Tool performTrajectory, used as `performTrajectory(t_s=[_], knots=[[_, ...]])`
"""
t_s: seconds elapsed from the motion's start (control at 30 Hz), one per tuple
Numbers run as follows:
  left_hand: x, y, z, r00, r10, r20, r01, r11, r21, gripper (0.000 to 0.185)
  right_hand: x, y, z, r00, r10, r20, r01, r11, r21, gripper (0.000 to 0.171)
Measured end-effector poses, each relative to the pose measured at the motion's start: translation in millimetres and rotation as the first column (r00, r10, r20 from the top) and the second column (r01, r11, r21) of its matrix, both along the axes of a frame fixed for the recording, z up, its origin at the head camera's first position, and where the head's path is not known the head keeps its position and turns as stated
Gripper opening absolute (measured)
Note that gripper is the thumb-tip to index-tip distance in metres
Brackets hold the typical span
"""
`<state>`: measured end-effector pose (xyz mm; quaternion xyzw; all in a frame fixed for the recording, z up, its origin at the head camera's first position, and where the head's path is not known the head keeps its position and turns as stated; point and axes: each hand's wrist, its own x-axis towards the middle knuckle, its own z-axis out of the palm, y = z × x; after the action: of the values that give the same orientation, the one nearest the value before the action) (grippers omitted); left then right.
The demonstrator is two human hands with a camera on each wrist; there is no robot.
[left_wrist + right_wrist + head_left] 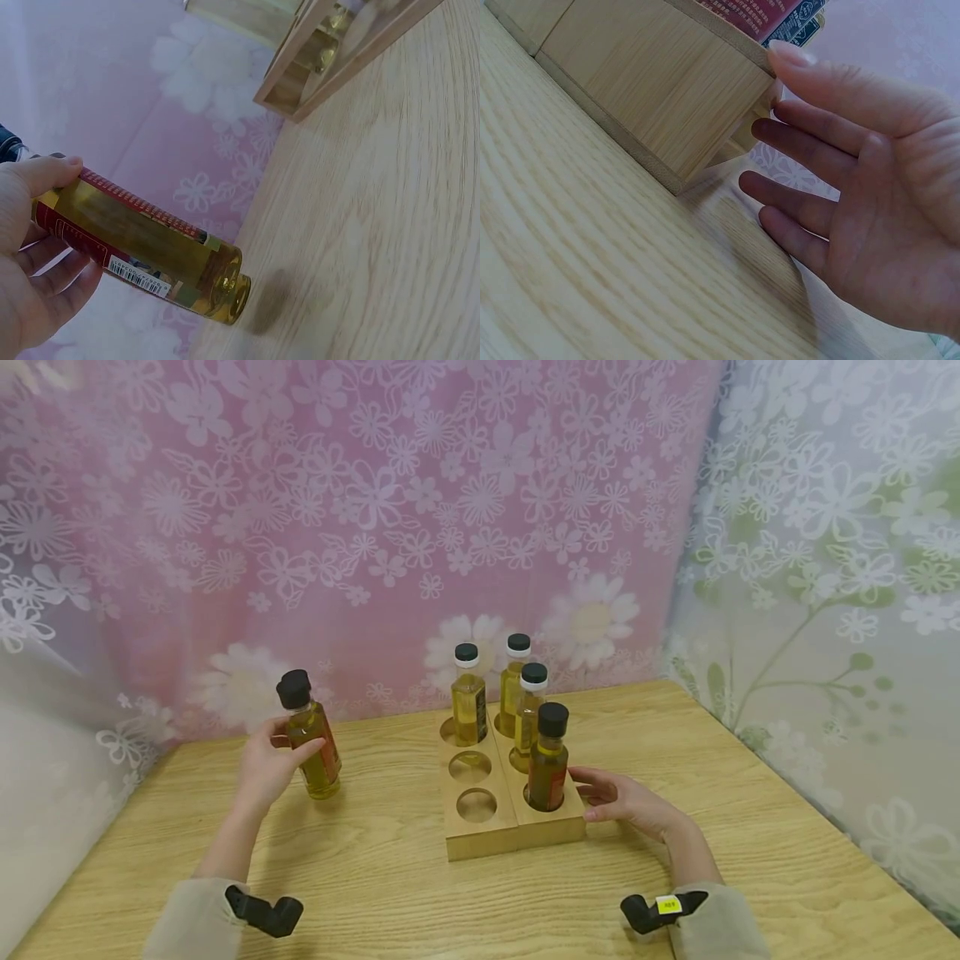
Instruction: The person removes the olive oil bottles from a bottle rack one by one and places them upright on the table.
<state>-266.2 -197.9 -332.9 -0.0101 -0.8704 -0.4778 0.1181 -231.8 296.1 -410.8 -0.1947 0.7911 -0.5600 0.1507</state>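
Observation:
My left hand (268,764) holds a dark-capped bottle of yellow oil (321,743) with a red label, thumb on one side and fingers on the other. The bottle leans, its base close over the table and its shadow beside it in the left wrist view. At the right side of a wooden bottle rack (483,845), my right hand (637,806) has its fingers loosely extended and its thumb tip at the rack's upper corner. Nearest that hand, a red-labelled bottle with a black cap (547,772) stands in the right row's front hole.
Two oil bottles with black-and-white caps, a middle one (527,718) and a rear one (512,685), stand behind it. Another such bottle (468,706) is at the left row's back; two bare holes lie before it. Floral curtains (390,527) border the wooden table (375,893).

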Motion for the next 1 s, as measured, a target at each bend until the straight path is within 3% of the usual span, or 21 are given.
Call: performTrajectory(t_s=[0.43, 1.0], knots=[[-1.1, -16, -12.3, 0.999, 0.043, 0.025, -0.043, 0.999, -0.013, 0.066, -1.2, -1, -1.7, 1.0, -0.006, 0.003, 0.006, 1.0, -0.006, 0.079], [-0.8, -17, -22.3, 0.998, 0.061, 0.018, -0.061, 0.998, 0.0, 0.058, -1.2, 0, -1.7, 1.0, -0.011, -0.005, 0.011, 1.0, 0.007, 0.078]])
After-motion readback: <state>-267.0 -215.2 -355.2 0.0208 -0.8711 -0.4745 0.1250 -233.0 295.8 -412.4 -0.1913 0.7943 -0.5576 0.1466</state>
